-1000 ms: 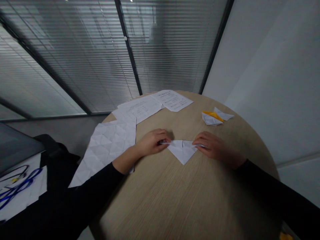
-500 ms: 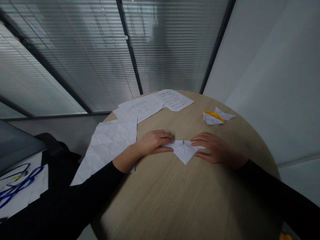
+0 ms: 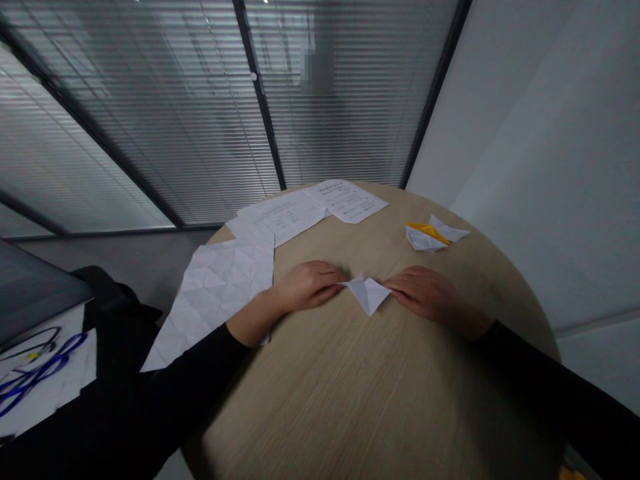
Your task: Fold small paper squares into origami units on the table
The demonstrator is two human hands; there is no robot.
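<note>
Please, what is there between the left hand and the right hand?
In the head view, a folded white paper is between the left hand and the right hand.

Left sleeve [image 3: 175, 400], lower left of frame: black, long, plain. Right sleeve [image 3: 540, 380], lower right: matching black. Left hand [image 3: 310, 285] and right hand [image 3: 424, 293]: seen bare, uncovered.

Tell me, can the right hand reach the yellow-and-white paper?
Probably yes: the yellow-and-white paper lies just beyond the right hand with nothing visible between, though the hand, pinching the folded white paper, likely must release it first.
</note>
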